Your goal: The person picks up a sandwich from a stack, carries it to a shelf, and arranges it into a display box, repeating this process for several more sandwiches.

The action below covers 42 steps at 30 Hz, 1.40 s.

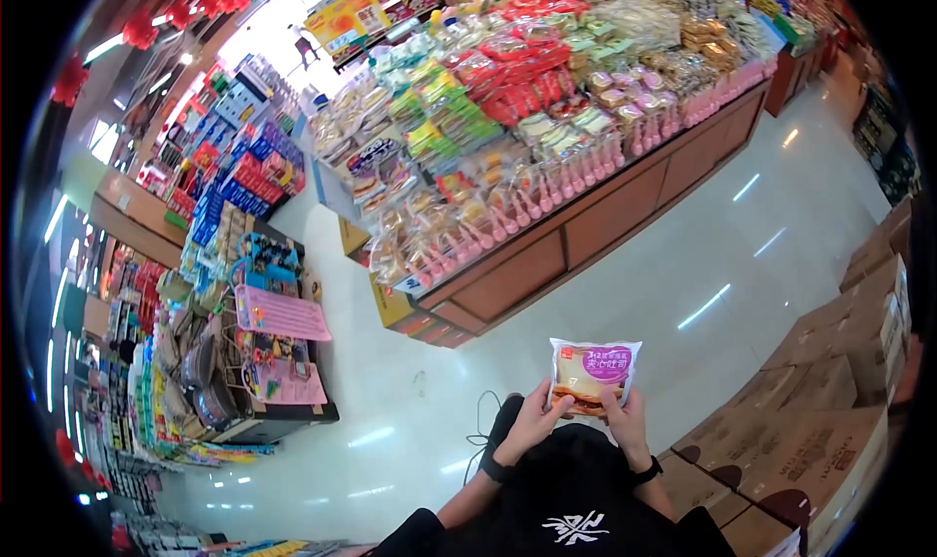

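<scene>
A sealed packet of sandwich bread (586, 364), white with a purple printed panel and a picture of filled toast, is held up in front of my body. My left hand (535, 418) grips its lower left corner, the thumb over the front. At the lower right corner my right hand (625, 422) pinches it in the same way. The fingers behind the packet are hidden. Both wrists wear black bands, and the packet's printed face is turned toward me.
Ahead stands a long wooden display counter (615, 235) heaped with packaged snacks, pink scoops along its front edge. Brown cardboard boxes (781, 450) are stacked at my right. Shelves and a goods stand with pink signs (283, 313) are at left. A distant person (305, 47) stands near the entrance.
</scene>
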Tool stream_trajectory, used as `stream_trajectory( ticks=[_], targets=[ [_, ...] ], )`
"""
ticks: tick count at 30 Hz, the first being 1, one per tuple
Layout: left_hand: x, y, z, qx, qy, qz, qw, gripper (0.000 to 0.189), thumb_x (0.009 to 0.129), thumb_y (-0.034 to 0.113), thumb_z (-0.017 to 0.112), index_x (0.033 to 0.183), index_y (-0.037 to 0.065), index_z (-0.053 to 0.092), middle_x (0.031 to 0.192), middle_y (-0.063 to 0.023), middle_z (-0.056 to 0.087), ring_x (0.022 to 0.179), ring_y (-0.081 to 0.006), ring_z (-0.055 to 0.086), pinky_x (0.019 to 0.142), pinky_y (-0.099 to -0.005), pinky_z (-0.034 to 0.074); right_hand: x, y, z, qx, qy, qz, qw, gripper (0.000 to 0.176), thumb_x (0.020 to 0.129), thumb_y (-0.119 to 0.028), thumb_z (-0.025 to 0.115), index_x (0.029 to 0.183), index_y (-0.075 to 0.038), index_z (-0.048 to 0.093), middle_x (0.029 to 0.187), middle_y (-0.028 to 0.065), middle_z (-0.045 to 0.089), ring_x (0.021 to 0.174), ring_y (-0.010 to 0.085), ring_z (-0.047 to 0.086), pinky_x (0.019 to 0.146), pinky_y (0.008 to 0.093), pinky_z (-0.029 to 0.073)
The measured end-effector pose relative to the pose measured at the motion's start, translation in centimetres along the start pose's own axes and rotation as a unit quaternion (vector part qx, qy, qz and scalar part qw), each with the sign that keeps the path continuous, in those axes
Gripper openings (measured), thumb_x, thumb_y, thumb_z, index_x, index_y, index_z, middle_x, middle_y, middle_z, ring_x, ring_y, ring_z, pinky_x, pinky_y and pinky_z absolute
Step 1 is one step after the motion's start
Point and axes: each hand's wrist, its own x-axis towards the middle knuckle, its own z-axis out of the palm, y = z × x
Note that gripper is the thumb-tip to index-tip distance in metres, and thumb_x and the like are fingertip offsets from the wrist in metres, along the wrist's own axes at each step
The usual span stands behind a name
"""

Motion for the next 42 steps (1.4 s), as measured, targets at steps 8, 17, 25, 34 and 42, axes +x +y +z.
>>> stream_trajectory(
  ticks=[8, 17, 25, 34, 42],
  targets=[
    [0.6, 0.7, -4.3, -0.005, 0.074, 0.021, 0.997, 0.032, 0.095, 0.017, 0.055, 0.117, -0.004, 0.046, 0.103, -0.0087, 0.06, 0.088, -0.0122, 0.062, 0.073, -0.0255, 0.054, 3.9, -0.7, 4.9, -0.005, -0.137, -0.018, 0.99, 0.05, 0.081, -0.011, 0.072, 0.12, 0.003, 0.045, 0.107, 0.0097, 0.063, 0.092, 0.0139, 0.061, 0.078, 0.0269, 0.051],
    [3.6, 2.7, -12.1, -0.057, 0.098, 0.018, 0.993, 0.031, 0.095, 0.017, 0.054, 0.117, -0.004, 0.045, 0.101, -0.0099, 0.061, 0.081, -0.0136, 0.064, 0.071, -0.0252, 0.054, 9.1, -1.0, 12.7, -0.056, -0.156, 0.002, 0.986, 0.056, 0.08, -0.009, 0.072, 0.123, 0.002, 0.04, 0.107, 0.0084, 0.06, 0.096, 0.0149, 0.061, 0.081, 0.0281, 0.051],
    [6.0, 5.0, -21.6, 0.011, 0.051, 0.078, 0.996, 0.045, 0.091, 0.012, 0.061, 0.128, -0.001, 0.039, 0.11, -0.0095, 0.06, 0.097, -0.0145, 0.061, 0.079, -0.0275, 0.052, 15.3, -0.4, 20.2, -0.075, -0.209, -0.021, 0.975, 0.062, 0.075, -0.005, 0.075, 0.125, 0.001, 0.038, 0.114, 0.01, 0.056, 0.105, 0.017, 0.057, 0.091, 0.0308, 0.047],
    [8.2, 5.9, -29.6, 0.055, 0.04, 0.036, 0.997, 0.051, 0.089, 0.012, 0.063, 0.132, -0.001, 0.039, 0.113, -0.0118, 0.06, 0.103, -0.0146, 0.057, 0.086, -0.0289, 0.048, 19.5, 1.9, 26.3, -0.138, -0.221, -0.054, 0.964, 0.065, 0.073, -0.008, 0.078, 0.125, 0.001, 0.04, 0.114, 0.0109, 0.059, 0.104, 0.0184, 0.058, 0.09, 0.0323, 0.047],
    [13.8, 6.4, -32.7, 0.07, 0.029, 0.065, 0.995, 0.055, 0.086, 0.014, 0.067, 0.131, -0.001, 0.04, 0.112, -0.014, 0.061, 0.102, -0.0185, 0.059, 0.088, -0.0321, 0.046, 24.9, 0.1, 28.4, -0.148, -0.214, -0.063, 0.963, 0.064, 0.074, -0.009, 0.078, 0.125, 0.001, 0.04, 0.117, 0.011, 0.057, 0.107, 0.0187, 0.057, 0.092, 0.0326, 0.046]
  ],
)
